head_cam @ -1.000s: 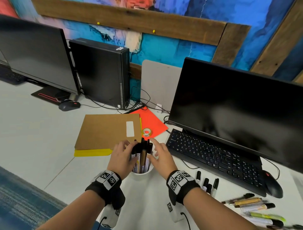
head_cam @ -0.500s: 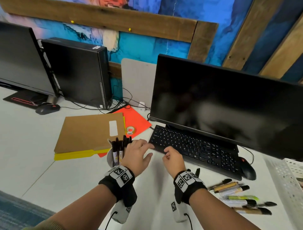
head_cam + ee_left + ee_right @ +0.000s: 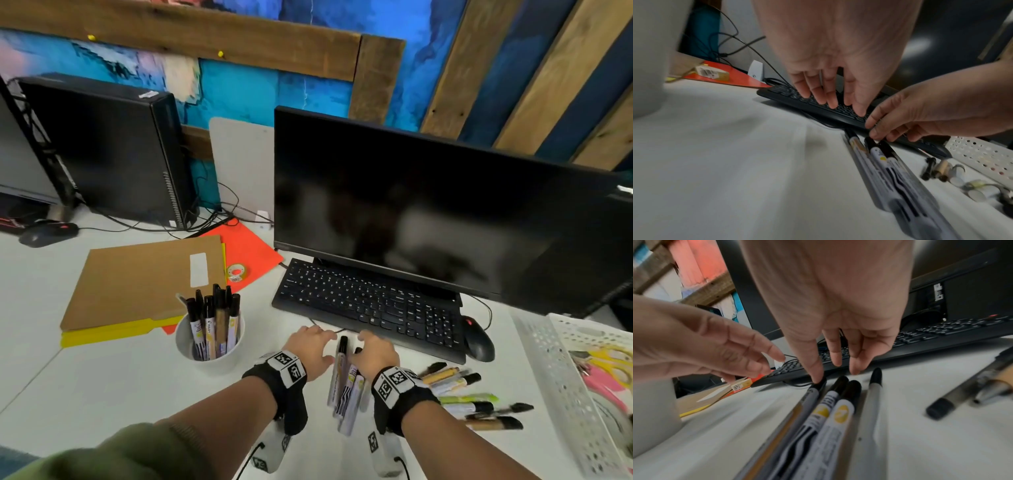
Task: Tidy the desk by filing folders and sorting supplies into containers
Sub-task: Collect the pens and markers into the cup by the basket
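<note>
The right hand and wristband cover the near ends of the pens beside it, so their count cannot be told. The tray is cut by the head view's right edge, its contents smeared by blur. In the left wrist view the cup is cropped and the markers blur toward the camera.

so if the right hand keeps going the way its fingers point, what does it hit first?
Probably the black caps of the markers lying under the right hand; its fingertips point down and look about to touch the leftmost cap. Beyond them sits the keyboard.
</note>
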`<move>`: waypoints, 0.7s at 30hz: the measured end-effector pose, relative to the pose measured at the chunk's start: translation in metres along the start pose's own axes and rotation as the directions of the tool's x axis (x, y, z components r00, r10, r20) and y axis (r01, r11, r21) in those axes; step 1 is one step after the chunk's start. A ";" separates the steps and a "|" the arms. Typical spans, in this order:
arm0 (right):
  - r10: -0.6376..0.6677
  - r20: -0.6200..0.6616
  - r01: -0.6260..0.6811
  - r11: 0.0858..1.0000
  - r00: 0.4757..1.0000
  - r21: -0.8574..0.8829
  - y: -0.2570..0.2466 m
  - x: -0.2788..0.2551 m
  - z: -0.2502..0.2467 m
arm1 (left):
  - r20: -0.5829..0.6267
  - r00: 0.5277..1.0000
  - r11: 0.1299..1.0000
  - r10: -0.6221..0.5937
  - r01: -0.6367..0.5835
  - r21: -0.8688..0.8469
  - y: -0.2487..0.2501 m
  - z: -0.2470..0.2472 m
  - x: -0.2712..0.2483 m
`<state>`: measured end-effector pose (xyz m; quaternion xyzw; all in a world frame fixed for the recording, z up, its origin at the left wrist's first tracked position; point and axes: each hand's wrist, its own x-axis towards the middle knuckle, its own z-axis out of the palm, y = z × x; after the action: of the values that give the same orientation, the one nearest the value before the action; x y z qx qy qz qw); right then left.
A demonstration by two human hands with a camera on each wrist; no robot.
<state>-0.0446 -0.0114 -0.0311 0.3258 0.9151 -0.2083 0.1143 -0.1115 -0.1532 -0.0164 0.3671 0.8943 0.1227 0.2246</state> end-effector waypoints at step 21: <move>-0.105 0.045 0.100 0.989 0.993 0.113 -0.009 0.011 0.000 | 0.105 0.949 0.935 -0.298 0.312 -0.167 0.000 0.009 0.013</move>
<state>-0.0584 -0.0121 -0.0323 0.2788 0.9145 -0.2726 0.1084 -0.1151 -0.1434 -0.0283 0.2064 0.9161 0.1531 0.3079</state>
